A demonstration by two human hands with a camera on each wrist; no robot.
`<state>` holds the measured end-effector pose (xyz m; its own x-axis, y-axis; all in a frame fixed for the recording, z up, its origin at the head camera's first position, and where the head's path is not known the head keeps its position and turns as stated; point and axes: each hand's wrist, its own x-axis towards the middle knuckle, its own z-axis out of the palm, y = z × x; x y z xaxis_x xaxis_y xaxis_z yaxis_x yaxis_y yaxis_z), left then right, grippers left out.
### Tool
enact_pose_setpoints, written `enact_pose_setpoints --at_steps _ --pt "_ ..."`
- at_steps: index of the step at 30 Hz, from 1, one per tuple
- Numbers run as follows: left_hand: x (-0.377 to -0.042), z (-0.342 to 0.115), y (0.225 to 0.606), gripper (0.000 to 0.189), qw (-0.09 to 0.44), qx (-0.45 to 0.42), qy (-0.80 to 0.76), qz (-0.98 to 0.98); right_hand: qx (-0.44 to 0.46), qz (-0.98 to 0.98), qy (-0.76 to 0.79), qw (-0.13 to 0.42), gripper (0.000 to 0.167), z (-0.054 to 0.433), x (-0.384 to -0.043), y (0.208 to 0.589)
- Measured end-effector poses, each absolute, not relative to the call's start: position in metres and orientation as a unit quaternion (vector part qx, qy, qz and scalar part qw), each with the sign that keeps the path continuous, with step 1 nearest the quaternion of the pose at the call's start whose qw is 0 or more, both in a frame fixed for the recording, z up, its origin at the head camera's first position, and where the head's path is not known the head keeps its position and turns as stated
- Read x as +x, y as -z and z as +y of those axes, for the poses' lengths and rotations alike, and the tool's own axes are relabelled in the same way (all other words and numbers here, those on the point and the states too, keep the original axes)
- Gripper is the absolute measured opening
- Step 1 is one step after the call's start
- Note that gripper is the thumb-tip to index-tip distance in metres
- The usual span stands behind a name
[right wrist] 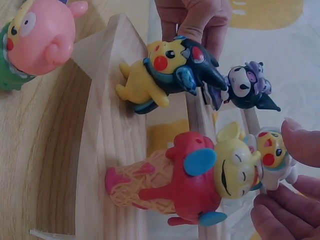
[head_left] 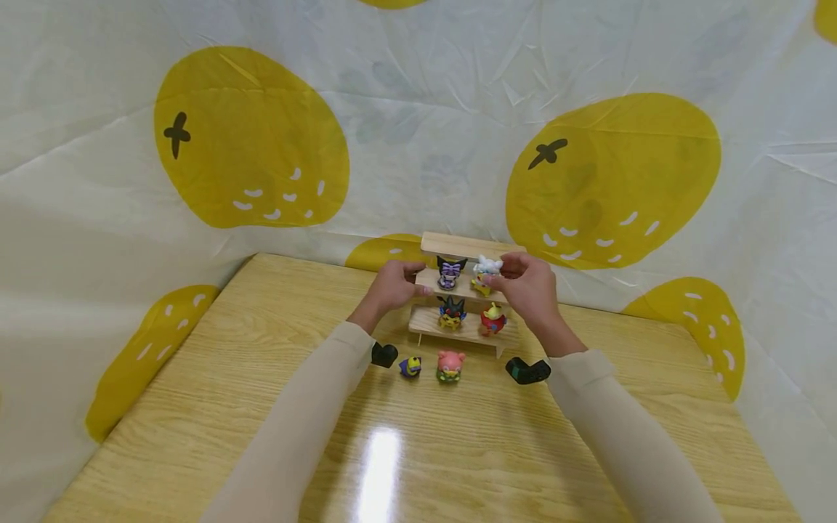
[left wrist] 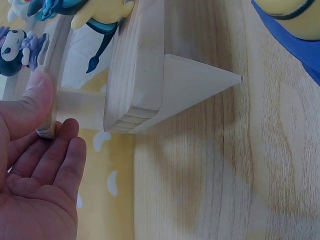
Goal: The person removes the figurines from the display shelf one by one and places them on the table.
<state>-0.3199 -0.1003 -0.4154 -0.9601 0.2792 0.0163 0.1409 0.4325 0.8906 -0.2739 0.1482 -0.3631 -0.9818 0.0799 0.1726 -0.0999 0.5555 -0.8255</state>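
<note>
My left hand point(head_left: 394, 285) pinches the left end of the middle board of a three-tier wooden display shelf point(head_left: 428, 314), thumb on top and fingers below. At that board's right side my right hand point(head_left: 532, 289) holds a small yellow figurine in a white hood point(head_left: 487, 266) between thumb and fingers. Left of it stands a black-eared figurine with a purple bow point(head_left: 450, 274). The lower board carries a yellow figurine in a dark hood point(right wrist: 165, 75) and a red-and-yellow figurine on a waffle-patterned base point(right wrist: 190, 175).
On the wooden table point(head_left: 275, 327) before the shelf sit a pink figurine point(head_left: 450, 366) and a small blue-and-yellow figurine point(head_left: 410, 367). Black wrist devices point(head_left: 528, 371) show by both sleeves. A white sheet with yellow fruit prints point(head_left: 405, 160) hangs behind the shelf.
</note>
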Motion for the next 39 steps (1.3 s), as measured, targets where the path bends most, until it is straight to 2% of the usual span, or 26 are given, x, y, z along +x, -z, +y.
enact_pose_setpoints --at_steps 13,22,31,39 --pt "-0.3189 -0.1000 0.4158 0.064 0.066 0.123 -0.519 0.843 -0.001 -0.885 -0.451 0.117 0.032 0.1464 -0.2817 0.3673" --pt "-0.3198 -0.0993 0.4161 0.064 0.066 0.124 -0.515 0.846 0.020 -0.890 -0.441 0.117 0.042 0.1431 -0.2830 0.3673" --pt "-0.3186 -0.0990 0.4151 0.064 0.068 0.120 -0.517 0.845 0.012 -0.900 -0.418 0.120 0.033 0.1383 -0.2838 0.3673" --pt "-0.3192 -0.0992 0.4155 0.064 0.071 0.123 -0.521 0.841 -0.003 -0.891 -0.440 0.110 0.032 0.1391 -0.2818 0.3650"
